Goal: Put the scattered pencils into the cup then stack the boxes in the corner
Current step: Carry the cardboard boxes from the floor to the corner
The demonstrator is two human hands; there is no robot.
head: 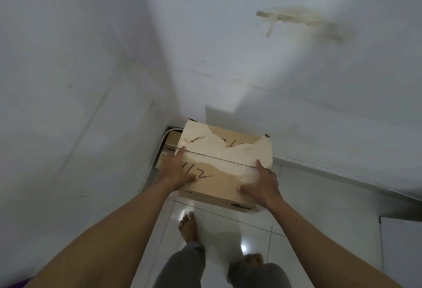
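Stacking stage: the left hand and right hand grasp the top box by its opposite sides, thumbs on its lid, above a lower box that sits tight in the wall corner; whether the top box already rests on it cannot be told, and it overhangs toward the person. No pencils or cup in view, so that part cannot be judged; squaring and letting go of the box looks left. A white cable runs behind the lower box, and bare feet stand on the tile floor just beside the stack.
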